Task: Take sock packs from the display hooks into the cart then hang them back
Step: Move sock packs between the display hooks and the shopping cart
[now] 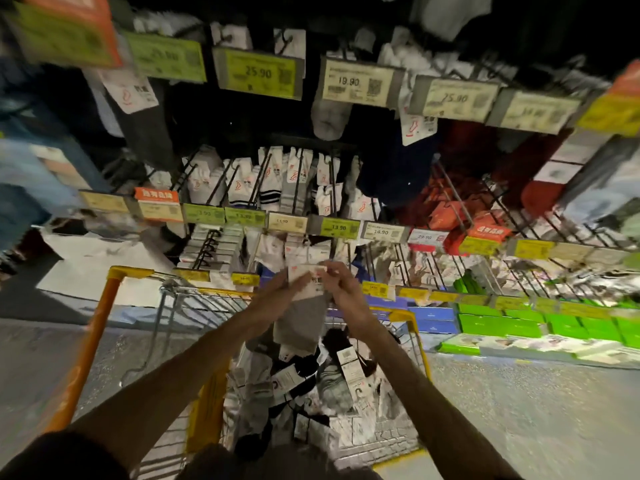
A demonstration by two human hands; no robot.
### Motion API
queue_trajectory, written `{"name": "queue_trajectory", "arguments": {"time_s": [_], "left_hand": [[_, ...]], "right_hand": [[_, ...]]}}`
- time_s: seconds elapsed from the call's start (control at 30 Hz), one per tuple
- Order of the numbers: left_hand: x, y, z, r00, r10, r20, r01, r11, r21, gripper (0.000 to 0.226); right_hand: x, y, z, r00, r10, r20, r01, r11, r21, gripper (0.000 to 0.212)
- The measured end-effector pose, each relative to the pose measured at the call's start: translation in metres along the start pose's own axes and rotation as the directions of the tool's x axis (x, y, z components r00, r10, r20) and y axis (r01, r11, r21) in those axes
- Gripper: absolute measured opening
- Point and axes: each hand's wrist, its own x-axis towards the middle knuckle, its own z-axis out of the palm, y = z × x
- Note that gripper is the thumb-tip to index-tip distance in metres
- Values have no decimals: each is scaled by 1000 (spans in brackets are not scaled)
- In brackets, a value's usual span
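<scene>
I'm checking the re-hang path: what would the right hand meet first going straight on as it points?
Likely the white sock packs hanging just beyond the right hand; depth is unclear.

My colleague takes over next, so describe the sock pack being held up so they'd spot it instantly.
Find the yellow-framed cart parked at the sock display. Above its far end, the left grip and right grip hold up one sock pack. It is plain grey with a white card top, and the only pack in the air: the others lie in the cart or hang on the display.
</scene>
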Motion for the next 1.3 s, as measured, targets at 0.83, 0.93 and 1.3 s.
{"name": "queue_trajectory", "arguments": {"time_s": [0.83,0.93,1.3], "left_hand": [[-68,148,16,882,436,181,-453,889,68,34],[-52,160,20,894,427,138,-440,895,78,28],[12,197,25,921,389,-16,-385,915,120,35]], "right_hand": [[-43,-171,-9,930,-302,-209,313,949,25,10],[-26,-177,-15,941,-268,-208,290,953,86,11],[57,-201,-36,964,-244,-104,255,960,111,16]]}}
